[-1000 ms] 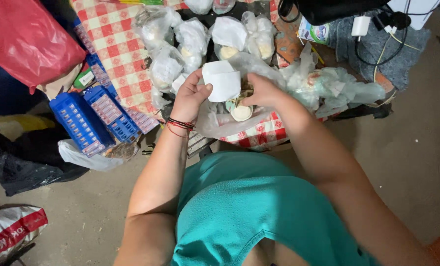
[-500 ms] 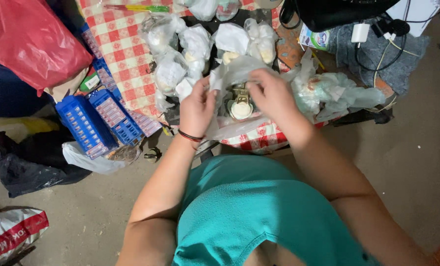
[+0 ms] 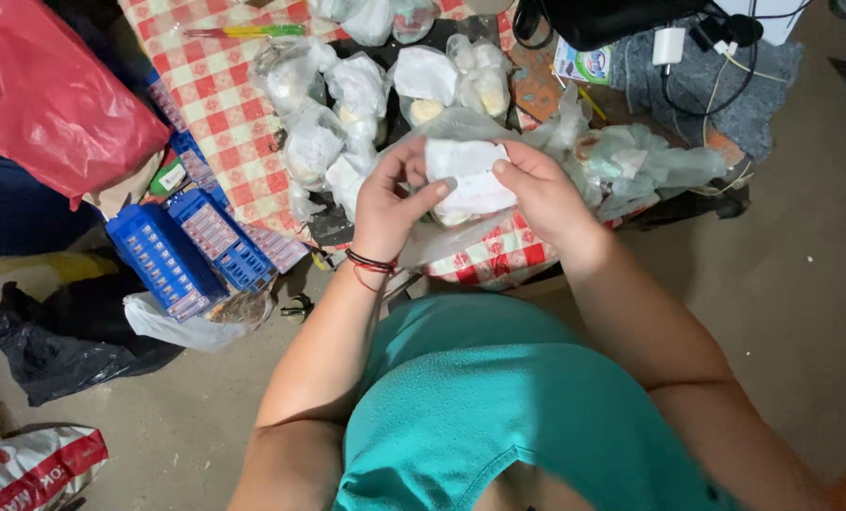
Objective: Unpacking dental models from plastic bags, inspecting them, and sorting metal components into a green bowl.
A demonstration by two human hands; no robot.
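Both my hands hold one small white packet (image 3: 468, 177) above the edge of a table with a red-and-white checked cloth (image 3: 224, 104). My left hand (image 3: 392, 202) pinches its left side with thumb and fingers; thin bands circle that wrist. My right hand (image 3: 542, 194) grips its right side. Under the packet lies a large clear plastic bag (image 3: 622, 161), partly hidden by my hands. Behind them sit several knotted clear bags (image 3: 333, 104) holding pale round pieces.
Blue plastic racks (image 3: 191, 251) lean at the table's left edge. A red plastic bag (image 3: 49, 99) lies far left, a black bag (image 3: 68, 345) and a printed sack (image 3: 30, 468) on the concrete floor. Cables, a charger (image 3: 671, 44) and a dark bag are at the back right.
The white packet, held up a second ago, then lowered into the clear bag, is now gripped between both hands again. The view has shifted slightly down the table.
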